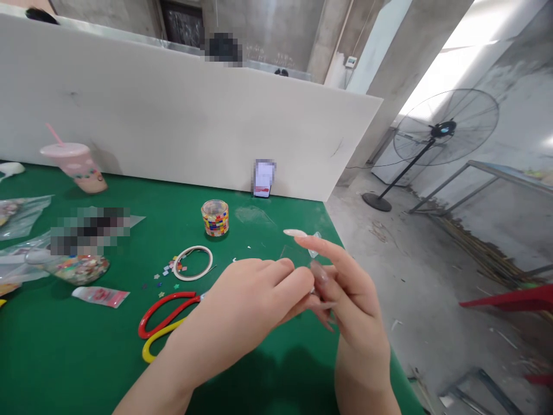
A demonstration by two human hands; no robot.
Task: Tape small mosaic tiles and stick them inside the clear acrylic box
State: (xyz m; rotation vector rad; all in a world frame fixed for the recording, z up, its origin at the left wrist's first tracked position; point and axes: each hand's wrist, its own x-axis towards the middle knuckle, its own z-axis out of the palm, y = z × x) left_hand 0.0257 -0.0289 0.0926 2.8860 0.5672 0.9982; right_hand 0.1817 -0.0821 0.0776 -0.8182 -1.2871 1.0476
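My left hand (pixel 263 302) and my right hand (pixel 352 288) meet over the right part of the table, fingertips together. The left fingers are curled closed, and what they pinch is hidden. On the right hand the thumb is bent in against the left fingertips, while the index finger points out to the left. A small clear plastic piece (pixel 317 245) shows between the right index finger and thumb; its full shape is covered. Left of my forearm lie scissors with red and yellow handles (pixel 149 328), blades partly hidden under my left hand.
A roll of white tape or cord (pixel 176 270) lies by scattered small coloured pieces (pixel 166 270). Around are a mosaic-patterned glass jar (pixel 215 219), a tube (pixel 101 296), a pink cup (pixel 75 164), a propped phone (pixel 263 177) and a white partition (pixel 181 121). The table's edge runs along the right.
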